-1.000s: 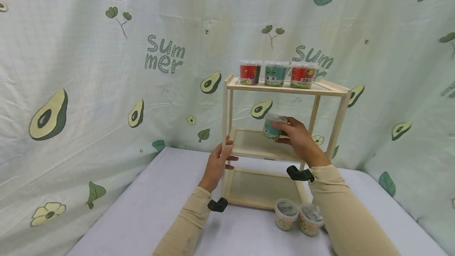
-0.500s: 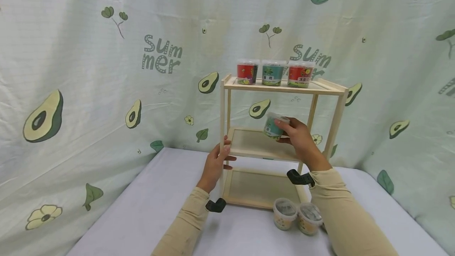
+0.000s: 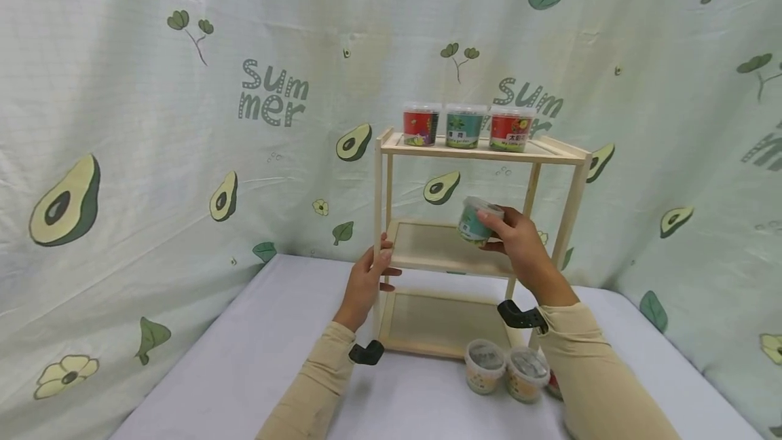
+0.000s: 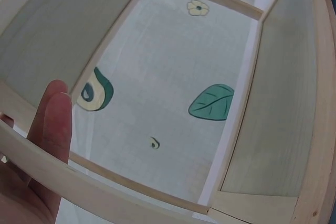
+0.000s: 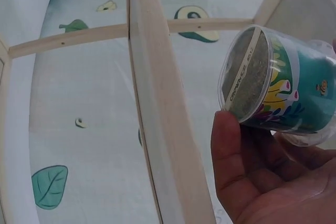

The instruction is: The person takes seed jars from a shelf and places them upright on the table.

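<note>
My right hand [image 3: 527, 243] holds a clear plastic cup [image 3: 474, 223] with a teal label and a whitish lid, slightly tilted, over the middle shelf [image 3: 427, 243]. Seen from the right wrist, dark soil-like contents show through the cup's base [image 5: 247, 72], and fingers support it from below. At the left front post of the light wooden rack [image 3: 377, 195], my left hand [image 3: 362, 287] grips around the post near middle-shelf height. Two of its fingers [image 4: 56, 124] stick out past the wood in the left wrist view.
On the top shelf stand a red cup [image 3: 420, 126], a teal cup [image 3: 466, 127] and another red cup [image 3: 512, 129]. Two orange-labelled cups [image 3: 485, 367] [image 3: 527, 375] stand on the white table before the rack. Another red item [image 3: 554, 384] is partly behind the right sleeve.
The right hand has brought the teal-labelled cup slightly right and down relative to the rack. The left hand keeps its place on the post; the head view has shifted a little.
</note>
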The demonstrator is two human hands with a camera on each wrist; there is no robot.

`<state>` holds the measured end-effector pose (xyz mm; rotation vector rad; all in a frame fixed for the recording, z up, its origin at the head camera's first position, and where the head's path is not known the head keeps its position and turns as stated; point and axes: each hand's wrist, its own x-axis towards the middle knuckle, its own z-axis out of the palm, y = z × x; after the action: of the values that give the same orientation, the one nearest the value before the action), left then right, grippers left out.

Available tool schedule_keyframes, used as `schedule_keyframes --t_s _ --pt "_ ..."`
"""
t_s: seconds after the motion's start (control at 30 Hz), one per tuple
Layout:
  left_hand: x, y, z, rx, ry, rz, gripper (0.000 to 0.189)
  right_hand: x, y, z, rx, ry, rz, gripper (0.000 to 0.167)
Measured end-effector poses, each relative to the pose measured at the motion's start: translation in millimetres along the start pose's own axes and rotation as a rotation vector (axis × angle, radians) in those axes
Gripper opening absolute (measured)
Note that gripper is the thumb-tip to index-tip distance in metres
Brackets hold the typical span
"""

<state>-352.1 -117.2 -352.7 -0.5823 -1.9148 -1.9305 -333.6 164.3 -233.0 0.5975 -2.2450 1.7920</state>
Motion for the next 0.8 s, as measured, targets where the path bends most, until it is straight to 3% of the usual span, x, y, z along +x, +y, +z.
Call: schedule_keyframes --t_s 0.2,0.37,0.7,0.8 --pt "2.6 -0.5 -2.0 0.009 -0.002 0.015 0.043 -9.7 2 -5 0.012 0.037 -0.012 0.068" --pt "-0.2 -1.9 -0.6 -0.004 0.000 -0.017 0.042 -22.1 6 -9 0.031 0.055 0.001 0.063" --pt "-2.2 -1.4 -0.7 -0.014 -0.004 -0.019 0.042 -41.7 9 -13 0.162 0.084 0.007 0.057" --pt "-0.5 0.2 -1.7 -0.016 -0.011 -0.008 0.043 -46.2 8 -15 0.196 0.091 -0.015 0.048"
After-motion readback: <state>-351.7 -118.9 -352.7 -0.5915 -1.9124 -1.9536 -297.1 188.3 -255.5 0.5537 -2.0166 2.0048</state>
